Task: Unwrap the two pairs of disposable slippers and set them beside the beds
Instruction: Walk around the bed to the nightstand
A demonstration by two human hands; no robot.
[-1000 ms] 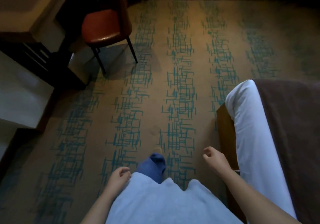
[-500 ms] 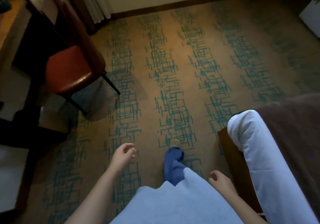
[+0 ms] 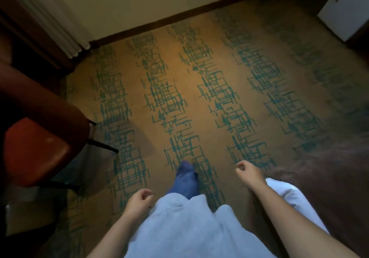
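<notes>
Our fingers hang loosely curled, grasping nothing: left hand (image 3: 139,201) by our hip, right hand (image 3: 248,172) near the bed (image 3: 283,189). No slippers show on the carpet (image 3: 179,98). We should find them first, steering clear of the red chair (image 3: 34,150).

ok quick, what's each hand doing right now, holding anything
Left hand: fingers loosely curled, holding nothing.
Right hand: fingers loosely curled, holding nothing.
No slippers in view.
</notes>
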